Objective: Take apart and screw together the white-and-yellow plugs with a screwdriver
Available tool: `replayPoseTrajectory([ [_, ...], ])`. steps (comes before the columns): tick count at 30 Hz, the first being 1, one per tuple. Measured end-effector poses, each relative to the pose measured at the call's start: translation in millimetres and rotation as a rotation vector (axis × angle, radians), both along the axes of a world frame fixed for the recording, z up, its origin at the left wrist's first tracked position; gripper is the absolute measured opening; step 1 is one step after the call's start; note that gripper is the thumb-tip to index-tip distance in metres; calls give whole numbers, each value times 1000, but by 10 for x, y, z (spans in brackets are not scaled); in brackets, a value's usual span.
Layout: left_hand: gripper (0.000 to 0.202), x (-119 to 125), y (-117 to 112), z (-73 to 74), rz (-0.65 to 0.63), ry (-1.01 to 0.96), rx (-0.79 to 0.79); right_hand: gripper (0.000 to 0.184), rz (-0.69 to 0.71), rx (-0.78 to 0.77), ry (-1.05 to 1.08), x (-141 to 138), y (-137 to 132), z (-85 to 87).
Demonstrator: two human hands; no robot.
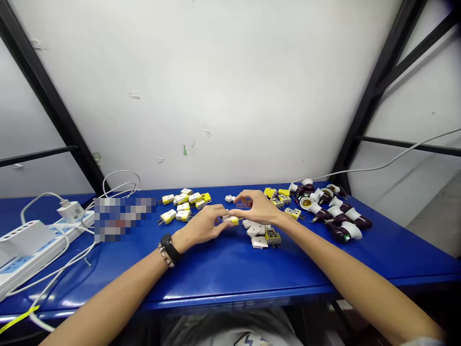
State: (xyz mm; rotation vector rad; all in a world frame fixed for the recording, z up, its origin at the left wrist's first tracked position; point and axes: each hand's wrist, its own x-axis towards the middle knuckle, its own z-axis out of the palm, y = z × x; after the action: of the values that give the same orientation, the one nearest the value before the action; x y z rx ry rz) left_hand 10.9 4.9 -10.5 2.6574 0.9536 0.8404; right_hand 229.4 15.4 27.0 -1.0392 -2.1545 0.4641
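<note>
My left hand (201, 226) and my right hand (257, 210) meet above the blue table (230, 269). The fingers of my left hand grip a small white and yellow plug (231, 220). My right hand's fingertips are close to that plug, over a small translucent piece (243, 205) that is partly hidden. Just below my right hand lie white plug shells (256, 234) and a yellow plug body with metal pins (272, 236). Assembled white and yellow plugs (182, 204) lie left of my hands.
Yellow plug parts (279, 197) and a heap of dark red and white lamp holders (334, 211) lie to the right. A white power strip (36, 254) with white cables (65, 250) is at the left. A blurred patch (122, 218) covers part of the table. Black frame bars (374, 91) stand before a white wall (230, 91).
</note>
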Motion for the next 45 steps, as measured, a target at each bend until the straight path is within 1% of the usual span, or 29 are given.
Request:
replayPoseTrajectory([
  [3, 28, -27, 19, 21, 39, -129, 61, 35, 46, -67, -44, -27, 14, -51],
  [5, 27, -30, 8, 36, 26, -137, 113, 41, 100, -154, 16, -38, 31, -73],
  [7, 27, -24, -11, 40, -4, -128, 167, 44, 139, -230, 95, -40, 47, -83],
  [12, 29, -23, -9, 11, -35, -146, 251, 44, 140, -382, 237, -44, 21, -55],
  [14, 29, -28, 7, -4, -36, -152, 256, 44, 153, -470, 289, -52, -8, -33],
  [17, 27, -24, 21, -14, -23, -189, 218, 42, 168, -581, 376, -68, -40, -14],
  [19, 27, -17, 23, -7, -13, -202, 185, 39, 170, -612, 404, -84, -47, -12],
  [21, 30, -20, 28, 15, -19, -189, 179, 35, 161, -603, 385, -96, -36, -10],
  [23, 32, -52, 52, 52, -11, -160, 209, 33, 122, -535, 333, -83, 0, 3],
  [25, 32, -136, 105, 101, 60, -122, 265, 32, 17, -378, 251, -16, 66, 32],
  [26, 31, -201, 143, 127, 125, -101, 294, 32, -66, -269, 188, 44, 112, 51],
  [28, 29, -373, 234, 177, 305, -56, 342, 31, -320, -48, 2, 215, 219, 90],
  [29, 29, -473, 283, 197, 406, -40, 355, 32, -427, 0, -120, 322, 277, 109],
  [30, 29, -576, 331, 214, 505, -30, 353, 34, -500, -16, -232, 435, 333, 125],
  [32, 32, -767, 416, 232, 657, 21, 304, 43, -554, -166, -456, 657, 429, 151],
  [33, 32, -846, 450, 233, 702, 60, 257, 45, -576, -209, -569, 753, 466, 159],
  [35, 33, -954, 499, 221, 757, 128, 155, 41, -617, -249, -719, 893, 513, 169],
  [37, 35, -996, 525, 198, 776, 168, 70, 37, -619, -302, -782, 955, 530, 168],
  [39, 35, -987, 536, 174, 780, 187, 38, 35, -605, -330, -802, 953, 530, 159],
  [40, 36, -968, 537, 164, 779, 195, 54, 34, -600, -329, -807, 939, 527, 153],
  [42, 36, -897, 527, 146, 761, 202, 136, 34, -592, -318, -811, 904, 518, 144],
  [43, 36, -844, 513, 138, 732, 199, 187, 35, -587, -315, -809, 889, 511, 142],
  [45, 36, -698, 458, 119, 618, 187, 262, 38, -562, -326, -803, 862, 491, 149],
])
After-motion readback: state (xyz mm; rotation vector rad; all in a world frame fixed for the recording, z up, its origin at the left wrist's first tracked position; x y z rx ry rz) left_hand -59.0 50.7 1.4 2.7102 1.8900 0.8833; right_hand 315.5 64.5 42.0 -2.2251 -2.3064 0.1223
